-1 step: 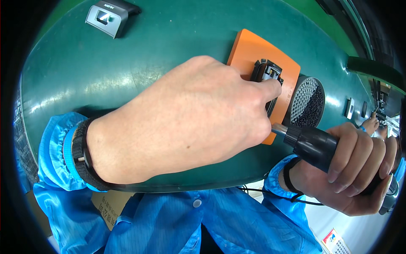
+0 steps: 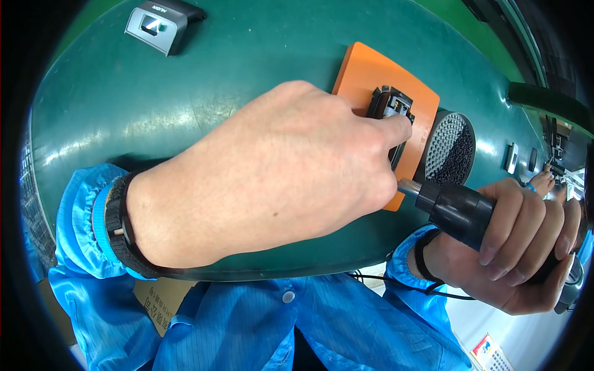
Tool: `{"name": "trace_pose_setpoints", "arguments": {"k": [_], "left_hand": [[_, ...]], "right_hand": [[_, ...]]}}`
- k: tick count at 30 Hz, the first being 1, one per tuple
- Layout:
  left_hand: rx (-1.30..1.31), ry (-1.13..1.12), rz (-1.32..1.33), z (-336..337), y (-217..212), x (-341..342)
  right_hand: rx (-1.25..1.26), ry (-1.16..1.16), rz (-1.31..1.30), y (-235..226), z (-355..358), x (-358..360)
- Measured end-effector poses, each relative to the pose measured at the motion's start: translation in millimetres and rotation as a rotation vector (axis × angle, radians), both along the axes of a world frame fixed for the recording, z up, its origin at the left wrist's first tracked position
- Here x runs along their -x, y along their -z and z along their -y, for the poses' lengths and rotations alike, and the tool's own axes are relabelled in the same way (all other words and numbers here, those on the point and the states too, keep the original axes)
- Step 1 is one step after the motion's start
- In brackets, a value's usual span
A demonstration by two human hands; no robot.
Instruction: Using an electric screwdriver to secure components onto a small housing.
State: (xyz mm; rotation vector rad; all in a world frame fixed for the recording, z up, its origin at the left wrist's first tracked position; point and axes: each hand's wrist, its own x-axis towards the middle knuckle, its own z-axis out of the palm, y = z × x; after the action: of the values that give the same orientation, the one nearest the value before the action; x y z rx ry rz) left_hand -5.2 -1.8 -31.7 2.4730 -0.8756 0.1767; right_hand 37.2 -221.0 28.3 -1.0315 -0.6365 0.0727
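Observation:
My left hand (image 2: pixel 303 154) reaches across an orange block-like fixture (image 2: pixel 357 69) and hides much of it. Its fingers are bent over a small black device housing (image 2: pixel 385 104) set in the fixture, with the index finger lying across the housing; the thumb cannot be seen. Parts inside the housing show above that finger. My right hand (image 2: pixel 520 247) is wrapped round a black electric screwdriver (image 2: pixel 461 213). The metal nose of the screwdriver points left, close beside the left hand's knuckles, and its tip is hidden behind them.
A grey dish (image 2: pixel 473 148) of small black screws stands right of the fixture on the green table (image 2: pixel 260 68). A grey-and-black device shell (image 2: pixel 162 28) lies at the far left. Small parts (image 2: pixel 512 157) and a co-worker's hand (image 2: pixel 543 183) are at the far right.

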Motion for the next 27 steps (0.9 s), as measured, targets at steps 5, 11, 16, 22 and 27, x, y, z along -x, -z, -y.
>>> {"name": "trace_pose_setpoints", "arguments": {"k": [5,11,16,22,27], "left_hand": [[-0.022,-0.002,0.002,1.3,-0.6,-0.6],[-0.018,-0.011,0.006,1.9,-0.4,-0.5],[-0.006,-0.013,0.003,2.4,0.3,-0.6],[0.002,-0.019,-0.003,1.8,-0.9,-0.5],[-0.098,-0.002,-0.008,1.4,-1.2,0.0]], "right_hand": [[-0.002,0.077,-0.03,-0.2,0.6,4.8],[-0.005,-0.029,0.026,0.5,1.9,-3.6],[0.028,-0.011,-0.001,-0.6,-0.4,-2.3],[0.03,0.028,-0.058,-3.8,2.8,5.7],[0.066,-0.138,0.053,0.5,12.5,-5.8]]}}
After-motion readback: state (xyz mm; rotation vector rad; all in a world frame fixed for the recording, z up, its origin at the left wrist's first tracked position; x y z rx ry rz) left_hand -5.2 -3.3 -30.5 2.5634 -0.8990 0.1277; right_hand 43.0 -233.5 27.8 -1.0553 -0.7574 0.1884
